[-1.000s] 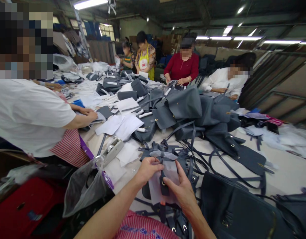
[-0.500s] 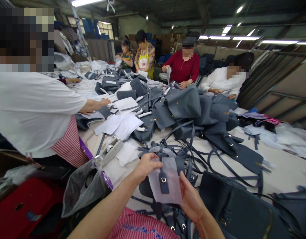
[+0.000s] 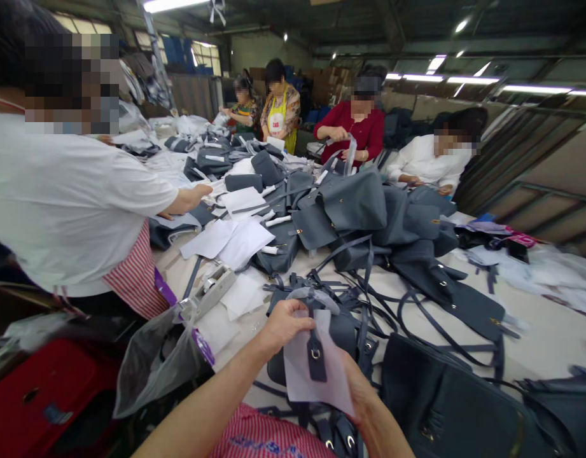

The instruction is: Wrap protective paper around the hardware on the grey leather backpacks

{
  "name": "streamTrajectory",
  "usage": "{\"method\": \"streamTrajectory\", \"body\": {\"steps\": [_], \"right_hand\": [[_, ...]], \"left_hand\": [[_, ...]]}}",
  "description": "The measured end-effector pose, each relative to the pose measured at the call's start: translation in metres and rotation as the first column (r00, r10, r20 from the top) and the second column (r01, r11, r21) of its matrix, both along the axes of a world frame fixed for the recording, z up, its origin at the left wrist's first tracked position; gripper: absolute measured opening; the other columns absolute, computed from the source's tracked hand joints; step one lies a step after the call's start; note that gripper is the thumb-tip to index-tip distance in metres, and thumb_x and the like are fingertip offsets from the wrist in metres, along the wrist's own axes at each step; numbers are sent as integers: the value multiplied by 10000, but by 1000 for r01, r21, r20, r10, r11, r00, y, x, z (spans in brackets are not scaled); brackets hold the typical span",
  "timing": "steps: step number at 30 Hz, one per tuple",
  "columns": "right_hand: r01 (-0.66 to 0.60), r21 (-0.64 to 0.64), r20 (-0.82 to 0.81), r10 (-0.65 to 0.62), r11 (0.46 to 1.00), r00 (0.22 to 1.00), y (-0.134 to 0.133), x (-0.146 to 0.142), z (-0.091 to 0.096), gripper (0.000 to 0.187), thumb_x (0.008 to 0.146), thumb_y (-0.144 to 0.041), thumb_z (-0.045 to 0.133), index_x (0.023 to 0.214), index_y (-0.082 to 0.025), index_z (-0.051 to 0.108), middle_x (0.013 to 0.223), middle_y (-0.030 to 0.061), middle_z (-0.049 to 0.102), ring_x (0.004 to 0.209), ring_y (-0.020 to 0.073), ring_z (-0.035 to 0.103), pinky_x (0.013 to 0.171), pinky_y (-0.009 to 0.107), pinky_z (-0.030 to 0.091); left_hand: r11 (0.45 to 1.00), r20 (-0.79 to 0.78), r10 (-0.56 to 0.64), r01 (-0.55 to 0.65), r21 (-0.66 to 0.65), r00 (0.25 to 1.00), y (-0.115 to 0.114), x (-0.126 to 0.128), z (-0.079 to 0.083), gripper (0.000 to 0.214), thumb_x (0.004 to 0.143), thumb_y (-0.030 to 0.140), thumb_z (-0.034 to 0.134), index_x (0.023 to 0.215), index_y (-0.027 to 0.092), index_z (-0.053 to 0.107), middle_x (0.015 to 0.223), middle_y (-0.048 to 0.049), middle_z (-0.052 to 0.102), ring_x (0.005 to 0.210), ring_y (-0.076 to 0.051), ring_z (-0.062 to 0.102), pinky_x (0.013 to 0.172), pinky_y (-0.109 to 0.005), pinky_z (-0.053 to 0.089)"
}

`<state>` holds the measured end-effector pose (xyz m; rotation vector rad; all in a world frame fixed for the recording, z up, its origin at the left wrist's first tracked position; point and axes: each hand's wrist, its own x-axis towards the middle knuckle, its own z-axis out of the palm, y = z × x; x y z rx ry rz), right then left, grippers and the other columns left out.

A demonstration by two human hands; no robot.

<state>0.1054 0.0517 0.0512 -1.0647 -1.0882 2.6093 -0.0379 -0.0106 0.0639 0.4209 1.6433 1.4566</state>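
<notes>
My left hand [image 3: 284, 326] pinches the top edge of a thin white wrapping sheet [image 3: 298, 375] that lies behind a dark strap tab with a metal ring [image 3: 316, 355]. My right hand [image 3: 366, 402] supports the sheet from below and to the right, its fingers mostly hidden under the paper. Both hands hover over a tangle of grey-blue straps [image 3: 364, 305] at the near edge of the table. A dark bag [image 3: 455, 407] lies just right of my right hand.
A heap of grey-blue bags [image 3: 359, 203] fills the table's middle, with white paper sheets [image 3: 230, 240] and a tape dispenser [image 3: 216, 285] to the left. A person in a white shirt [image 3: 63, 203] leans in at left; several others work at the far end. A plastic bag [image 3: 154, 362] hangs at the table edge.
The sheet with the strap tab has been flattened out and lowered slightly toward me. My right hand slid from on top of the sheet to beneath it. The person at left reached farther over the table.
</notes>
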Motion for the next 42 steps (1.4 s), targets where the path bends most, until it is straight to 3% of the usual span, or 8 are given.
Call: {"method": "streamTrajectory", "body": {"steps": [5, 9, 13, 16, 22, 27, 35, 42], "right_hand": [[8, 203, 81, -25, 979, 996, -3, -6, 0, 360, 718, -518, 715, 777, -165, 679, 618, -14, 642, 541, 132, 535, 535, 240, 424], [17, 650, 173, -170, 760, 970, -4, -12, -9, 417, 783, -601, 553, 662, -203, 568, 578, -46, 528, 566, 136, 450, 547, 252, 357], [-24, 800, 231, -271, 600, 935, -8, -15, -7, 456, 815, -624, 457, 597, -224, 464, 546, -58, 431, 554, 135, 408, 543, 263, 327], [-23, 770, 217, -228, 638, 949, -10, -14, -1, 459, 801, -635, 487, 611, -217, 493, 563, -46, 461, 576, 141, 435, 548, 260, 336], [-182, 284, 9, 187, 941, 982, -11, 7, 0, 373, 705, -516, 725, 855, -192, 620, 673, -26, 620, 584, 128, 538, 559, 235, 406], [-477, 282, 178, 444, 832, 878, -6, 26, 4, 396, 624, -470, 797, 828, -157, 665, 666, 21, 675, 590, 157, 614, 561, 253, 455], [-211, 675, 147, 151, 707, 977, 17, -11, 13, 302, 760, -489, 653, 753, -188, 625, 620, -24, 583, 598, 139, 516, 561, 248, 389], [-174, 669, 155, 93, 723, 984, 4, -20, -4, 359, 738, -528, 624, 623, -221, 476, 514, -76, 422, 488, 102, 354, 464, 230, 269]], "left_hand": [[1000, -45, 19, -18, 22, 999, 2, -1, 1, 163, 580, 199, 712, 673, 145, 590, 575, 52, 493, 514, -79, 413, 498, -213, 323], [999, -57, 8, -5, 44, 998, 0, -1, 5, 226, 670, 343, 689, 689, 143, 587, 619, 27, 521, 570, -104, 447, 544, -230, 354], [994, -149, -70, 82, 77, 986, -7, -2, 11, 355, 766, 487, 604, 801, 135, 624, 724, -13, 584, 675, -151, 515, 626, -260, 397], [994, -293, -99, 109, 19, 951, -10, -4, 10, 263, 674, 338, 685, 843, 138, 659, 786, -14, 614, 726, -162, 528, 646, -248, 395], [992, -148, -126, 123, -31, 981, -6, -12, 4, 119, 647, 261, 631, 631, 155, 578, 545, 44, 495, 510, -103, 426, 502, -222, 314], [991, -117, -131, 129, -23, 984, -7, -17, 4, 130, 634, 262, 640, 622, 156, 566, 526, 48, 504, 494, -98, 430, 494, -218, 310], [992, -131, -125, 124, -17, 983, -6, -15, 11, 139, 615, 268, 645, 619, 151, 570, 535, 59, 494, 514, -89, 410, 503, -212, 290], [996, -126, -93, 92, -17, 988, -17, -19, 8, 43, 599, 186, 583, 617, 149, 596, 528, 58, 496, 534, -97, 441, 486, -205, 284]]}}
